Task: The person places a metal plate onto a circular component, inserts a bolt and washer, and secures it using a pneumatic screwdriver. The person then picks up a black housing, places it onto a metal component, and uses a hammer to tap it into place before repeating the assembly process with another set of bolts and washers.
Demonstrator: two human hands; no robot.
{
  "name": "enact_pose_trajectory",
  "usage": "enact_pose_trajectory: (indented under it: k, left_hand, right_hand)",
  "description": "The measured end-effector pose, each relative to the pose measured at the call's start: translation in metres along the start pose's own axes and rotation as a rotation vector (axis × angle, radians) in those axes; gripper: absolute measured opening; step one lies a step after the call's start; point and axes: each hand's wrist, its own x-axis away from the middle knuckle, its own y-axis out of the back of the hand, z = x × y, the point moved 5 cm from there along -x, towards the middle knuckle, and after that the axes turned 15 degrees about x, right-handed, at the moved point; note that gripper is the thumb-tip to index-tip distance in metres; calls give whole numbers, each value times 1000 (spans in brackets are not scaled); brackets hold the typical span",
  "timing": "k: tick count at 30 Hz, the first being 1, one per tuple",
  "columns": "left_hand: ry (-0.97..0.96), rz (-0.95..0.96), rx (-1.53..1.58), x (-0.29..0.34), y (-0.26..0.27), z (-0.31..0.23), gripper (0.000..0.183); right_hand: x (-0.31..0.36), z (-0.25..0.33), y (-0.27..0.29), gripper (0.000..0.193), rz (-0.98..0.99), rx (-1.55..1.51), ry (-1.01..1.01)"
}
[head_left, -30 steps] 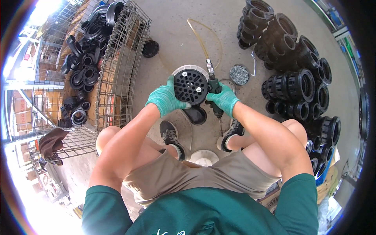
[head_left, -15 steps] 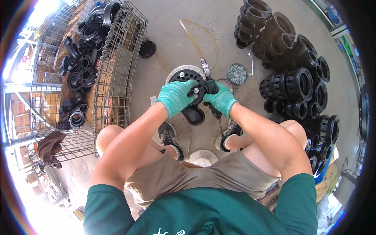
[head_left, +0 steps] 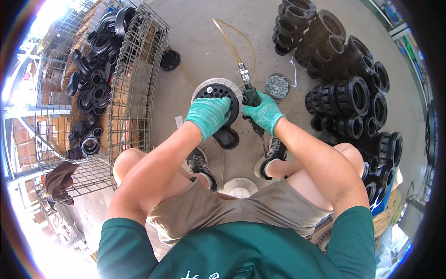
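A round black plastic fitting (head_left: 224, 92), full of holes, rests on a pale round stand (head_left: 199, 91) in front of me; its black curved outlet (head_left: 227, 138) points toward my feet. One pale screw or bolt head (head_left: 209, 90) shows near its far rim. My left hand (head_left: 208, 116), in a green glove, lies over the fitting with fingers curled closed at its right side; whatever they pinch is hidden. My right hand (head_left: 265, 113), gloved too, grips a dark air screwdriver (head_left: 251, 96) just right of the fitting. Its thin bit (head_left: 265, 148) points back toward my right shoe.
A yellowish air hose (head_left: 226, 37) loops over the floor from the tool. Right of it sits a dish of small metal screws (head_left: 278, 87). Black ribbed fittings (head_left: 341, 100) are stacked along the right. A wire cage (head_left: 132, 83) with black pipe parts stands left.
My right hand and the air screwdriver have shifted slightly right, away from the fitting. My left fingers now cover the spot where a second screw head showed.
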Motion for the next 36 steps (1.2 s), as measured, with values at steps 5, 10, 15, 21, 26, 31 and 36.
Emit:
enact_pose_trajectory:
  k: [5, 10, 15, 21, 26, 31, 36]
  left_hand:
    - [-37, 6, -5, 2, -3, 0, 19]
    - [-55, -3, 14, 1, -9, 0, 17]
    - [-65, -48, 3, 1, -7, 9, 18]
    - [84, -15, 141, 5, 14, 10, 30]
    - [116, -8, 221, 14, 25, 23, 37]
    - [245, -171, 472, 18, 51, 60, 27]
    - [206, -221, 440, 26, 57, 81, 21]
  right_hand:
    - [1, 7, 4, 41, -32, -11, 63]
    - [0, 9, 9, 39, -49, -11, 78]
    - [1, 22, 10, 38, -51, -51, 108]
    - [-1, 24, 12, 39, -44, -33, 137]
    - [2, 32, 14, 40, -47, -58, 110]
    - [5, 35, 18, 42, -73, -50, 105]
    - [6, 36, 22, 41, -76, -33, 75]
